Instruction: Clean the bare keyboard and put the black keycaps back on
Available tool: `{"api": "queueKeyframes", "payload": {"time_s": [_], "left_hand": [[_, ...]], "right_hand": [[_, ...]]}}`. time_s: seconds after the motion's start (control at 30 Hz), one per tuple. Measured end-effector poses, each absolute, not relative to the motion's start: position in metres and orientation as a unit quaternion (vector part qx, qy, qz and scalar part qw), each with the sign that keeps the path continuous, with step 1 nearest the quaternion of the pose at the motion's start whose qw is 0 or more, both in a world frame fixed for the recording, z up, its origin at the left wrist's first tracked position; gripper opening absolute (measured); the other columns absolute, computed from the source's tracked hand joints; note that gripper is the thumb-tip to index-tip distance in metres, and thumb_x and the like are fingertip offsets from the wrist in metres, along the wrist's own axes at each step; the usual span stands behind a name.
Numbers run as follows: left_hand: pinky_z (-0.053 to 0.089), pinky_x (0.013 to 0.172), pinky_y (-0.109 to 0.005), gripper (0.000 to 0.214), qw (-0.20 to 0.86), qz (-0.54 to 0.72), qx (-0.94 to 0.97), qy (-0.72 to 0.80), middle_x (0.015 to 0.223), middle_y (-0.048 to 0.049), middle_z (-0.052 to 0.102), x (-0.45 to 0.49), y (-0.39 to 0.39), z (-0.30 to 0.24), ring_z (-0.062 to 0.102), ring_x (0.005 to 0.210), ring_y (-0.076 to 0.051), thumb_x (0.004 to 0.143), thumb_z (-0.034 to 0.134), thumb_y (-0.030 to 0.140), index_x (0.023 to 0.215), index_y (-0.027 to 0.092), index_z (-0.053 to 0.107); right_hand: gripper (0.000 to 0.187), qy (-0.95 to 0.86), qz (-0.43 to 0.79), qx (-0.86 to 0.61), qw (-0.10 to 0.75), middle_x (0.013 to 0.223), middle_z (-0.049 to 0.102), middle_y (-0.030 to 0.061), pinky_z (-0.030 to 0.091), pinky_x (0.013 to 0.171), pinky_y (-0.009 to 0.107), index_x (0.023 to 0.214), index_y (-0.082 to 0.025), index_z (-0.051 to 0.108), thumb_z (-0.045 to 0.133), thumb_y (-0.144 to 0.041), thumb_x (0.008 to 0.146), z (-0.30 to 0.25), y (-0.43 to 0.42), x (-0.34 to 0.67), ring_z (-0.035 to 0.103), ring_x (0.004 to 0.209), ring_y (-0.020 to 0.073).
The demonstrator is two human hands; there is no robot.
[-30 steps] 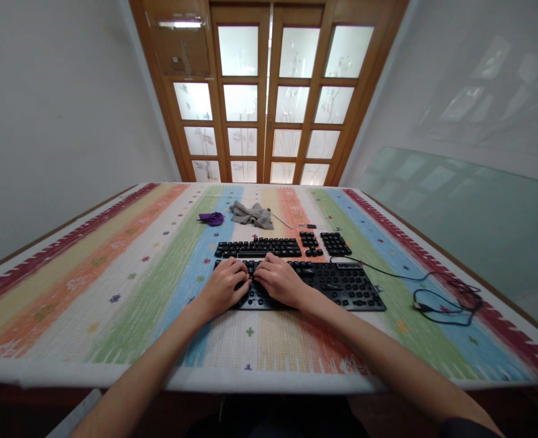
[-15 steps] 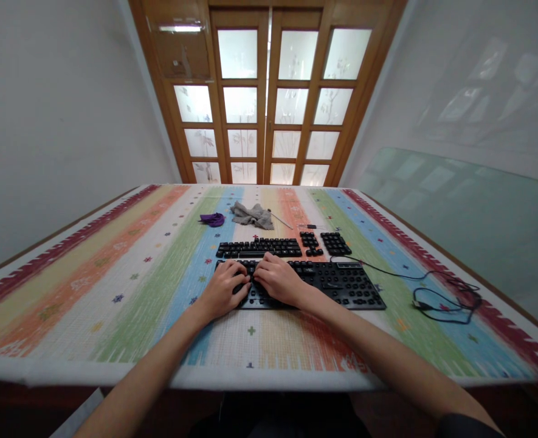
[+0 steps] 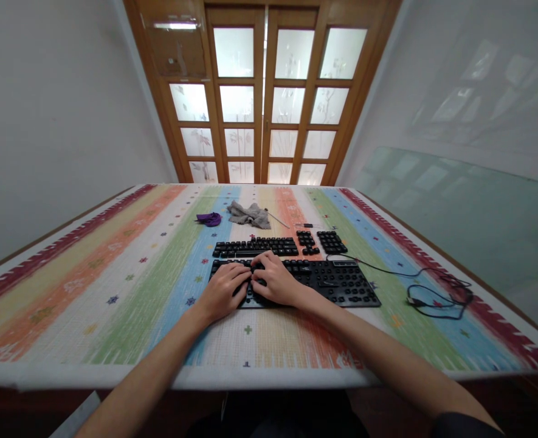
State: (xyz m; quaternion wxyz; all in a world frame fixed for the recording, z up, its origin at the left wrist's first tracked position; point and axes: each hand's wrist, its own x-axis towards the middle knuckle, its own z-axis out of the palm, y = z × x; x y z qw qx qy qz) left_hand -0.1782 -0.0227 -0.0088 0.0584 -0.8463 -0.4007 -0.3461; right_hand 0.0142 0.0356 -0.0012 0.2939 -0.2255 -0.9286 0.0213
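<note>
A black keyboard (image 3: 327, 283) lies near the front of the table, and its right part shows bare key sockets. My left hand (image 3: 227, 289) rests over its left part, fingers bent together and pointing right. Beside it, my right hand (image 3: 273, 281) is curled over the same spot, with thumb and fingers bent toward the left fingertips. Whatever is between the fingertips is too small or hidden to name. Just behind the keyboard, loose black keycaps (image 3: 275, 244) are laid out in rows, with further groups of keycaps (image 3: 332, 242) to the right.
Farther back lie a purple cloth (image 3: 209, 219), a grey cloth (image 3: 249, 215), a thin stick (image 3: 278, 219) and a small dark tool (image 3: 305, 225). The keyboard's cable (image 3: 439, 313) is coiled at the right. A striped tablecloth (image 3: 127, 292) covers the table, with wooden glass-paned doors (image 3: 262, 121) beyond.
The view has shifted slightly, so everything sits a little farther left. My right fingers have lifted and bent a bit differently, while my left fingers reach slightly farther right. The keycap rows look the same.
</note>
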Motion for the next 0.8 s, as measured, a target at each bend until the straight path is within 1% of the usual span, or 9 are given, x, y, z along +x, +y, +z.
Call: {"api": "queueKeyframes", "payload": {"time_s": [0.1, 0.23, 0.33, 0.4, 0.47, 0.57, 0.67, 0.8], "left_hand": [[0.051, 0.096, -0.047, 0.027, 0.06, -0.353, -0.849, -0.387, 0.115, -0.0116, 0.069, -0.178, -0.021, -0.013, 0.061, 0.111, -0.026, 0.091, 0.053, 0.014, 0.115, 0.016, 0.066], [0.052, 0.095, -0.048, 0.027, 0.053, -0.355, -0.85, -0.386, 0.114, -0.0119, 0.07, -0.18, -0.021, -0.014, 0.062, 0.111, -0.026, 0.091, 0.054, 0.014, 0.114, 0.016, 0.067], [0.052, 0.095, -0.048, 0.025, 0.036, -0.354, -0.85, -0.389, 0.112, -0.0113, 0.071, -0.181, -0.02, -0.008, 0.063, 0.108, -0.025, 0.091, 0.054, 0.016, 0.112, 0.017, 0.068], [0.052, 0.093, -0.047, 0.023, 0.024, -0.358, -0.848, -0.39, 0.11, -0.0104, 0.071, -0.182, -0.016, -0.001, 0.064, 0.105, -0.024, 0.092, 0.054, 0.017, 0.109, 0.017, 0.069], [0.053, 0.092, -0.045, 0.021, 0.015, -0.361, -0.845, -0.394, 0.108, -0.0094, 0.071, -0.185, -0.009, 0.008, 0.063, 0.103, -0.023, 0.092, 0.055, 0.019, 0.107, 0.018, 0.069], [0.051, 0.093, -0.044, 0.02, 0.016, -0.358, -0.84, -0.407, 0.107, -0.0083, 0.071, -0.189, 0.013, 0.019, 0.063, 0.103, -0.023, 0.092, 0.055, 0.021, 0.106, 0.019, 0.068], [0.051, 0.095, -0.043, 0.021, 0.0, -0.34, -0.837, -0.429, 0.107, -0.0071, 0.072, -0.192, 0.043, 0.025, 0.063, 0.103, -0.023, 0.091, 0.055, 0.022, 0.107, 0.019, 0.069], [0.05, 0.096, -0.04, 0.022, -0.029, -0.296, -0.83, -0.471, 0.106, -0.0065, 0.073, -0.191, 0.084, 0.024, 0.065, 0.103, -0.023, 0.088, 0.057, 0.023, 0.105, 0.019, 0.07]], "right_hand": [[0.01, -0.934, 0.034, -0.219, 0.281, 0.104, 0.063, 0.0111, 0.045, 0.091, 0.044, 0.075, -0.017, 0.072, 0.067, -0.021, 0.082, 0.003, 0.039, 0.016, 0.049, 0.104, 0.0256], [0.006, -0.938, 0.091, -0.194, 0.273, 0.103, 0.067, 0.0084, 0.045, 0.093, 0.042, 0.074, -0.018, 0.073, 0.07, -0.018, 0.08, 0.011, 0.048, 0.018, 0.051, 0.103, 0.0236], [0.007, -0.923, 0.137, -0.206, 0.294, 0.1, 0.071, 0.0064, 0.044, 0.093, 0.04, 0.079, -0.019, 0.074, 0.068, -0.018, 0.083, 0.015, 0.064, 0.021, 0.055, 0.1, 0.0213], [0.009, -0.909, 0.152, -0.23, 0.313, 0.093, 0.073, 0.0056, 0.043, 0.092, 0.039, 0.081, -0.018, 0.074, 0.066, -0.015, 0.084, 0.016, 0.08, 0.022, 0.06, 0.094, 0.0195], [0.011, -0.894, 0.153, -0.265, 0.328, 0.087, 0.074, 0.0044, 0.043, 0.091, 0.038, 0.081, -0.018, 0.073, 0.065, -0.011, 0.082, 0.016, 0.097, 0.023, 0.062, 0.089, 0.0187], [0.012, -0.884, 0.127, -0.309, 0.328, 0.086, 0.075, 0.0042, 0.043, 0.088, 0.036, 0.08, -0.018, 0.074, 0.064, -0.01, 0.081, 0.015, 0.121, 0.022, 0.062, 0.087, 0.019], [0.012, -0.882, 0.102, -0.346, 0.302, 0.086, 0.075, 0.0059, 0.044, 0.086, 0.036, 0.082, -0.017, 0.075, 0.065, -0.012, 0.08, 0.015, 0.139, 0.018, 0.061, 0.087, 0.0204], [0.013, -0.885, 0.087, -0.378, 0.257, 0.089, 0.075, 0.0077, 0.044, 0.086, 0.035, 0.086, -0.016, 0.077, 0.065, -0.015, 0.08, 0.018, 0.155, 0.01, 0.06, 0.093, 0.0228]]}}
